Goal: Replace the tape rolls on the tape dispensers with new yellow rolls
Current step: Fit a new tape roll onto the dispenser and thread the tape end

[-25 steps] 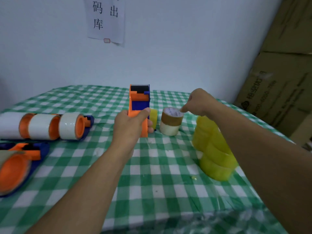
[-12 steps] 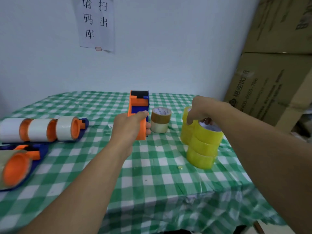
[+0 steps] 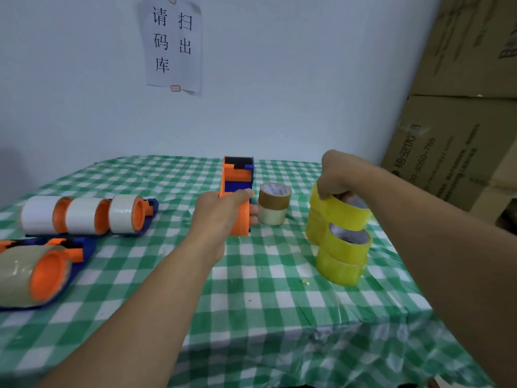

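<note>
Table under a green-and-white check cloth, set against a pale wall.

Far left, near edge: a blue-and-orange dispenser lying on its side, a cloudy clear roll on its orange hub. Behind it, a row of dispensers with white rolls, also lying down, hubs pointing right.

On the wall above: a paper notice with printed characters.

Centre: left hand, fingers and thumb wrapped round the orange grip of the upright dispenser, which stands on the cloth. Just right of it, close to the fingertips, a brown roll sits on a clear roll.

Right of centre: right hand comes from above and pinches the rim of the top yellow roll, fingers curled into its core. That roll is tilted and offset from the yellow stack beneath; whether it touches the roll below, I cannot tell. More yellow rolls stand behind the stack.

Far right: cardboard boxes piled against the wall.
</note>
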### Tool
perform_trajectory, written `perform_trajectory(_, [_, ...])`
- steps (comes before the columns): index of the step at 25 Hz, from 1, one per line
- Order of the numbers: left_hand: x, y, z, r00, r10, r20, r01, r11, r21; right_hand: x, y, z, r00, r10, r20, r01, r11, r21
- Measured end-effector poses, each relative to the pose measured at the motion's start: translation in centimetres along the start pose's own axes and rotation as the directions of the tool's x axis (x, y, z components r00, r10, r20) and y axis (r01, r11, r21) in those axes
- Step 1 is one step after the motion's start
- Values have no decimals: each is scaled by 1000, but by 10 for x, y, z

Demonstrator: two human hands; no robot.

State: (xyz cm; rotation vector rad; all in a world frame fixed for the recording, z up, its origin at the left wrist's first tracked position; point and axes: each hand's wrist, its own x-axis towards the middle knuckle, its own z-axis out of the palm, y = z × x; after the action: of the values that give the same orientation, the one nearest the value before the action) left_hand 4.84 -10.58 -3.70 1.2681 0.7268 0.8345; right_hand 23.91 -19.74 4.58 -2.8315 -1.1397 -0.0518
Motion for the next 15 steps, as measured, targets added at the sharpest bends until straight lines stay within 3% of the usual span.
perform_trajectory(3, [4, 3, -4, 1000, -11, -11, 11, 999, -31, -4, -19, -16, 998, -53, -39, 64, 936, 346])
perform_trajectory(7, [9, 7, -8, 998, -50, -29, 48, 996, -79, -22, -42, -10, 988, -148, 48, 60, 647, 760])
perform_trajectory(10, [8, 9, -10, 996, -63, -67, 59, 997, -47, -27, -56, 7, 974, -205, 100, 15, 495, 869])
perform_trajectory(15, [13, 10, -17, 992, -48, -112, 49, 999, 1, -30, -73, 20, 950, -274, 150, -38, 377, 925])
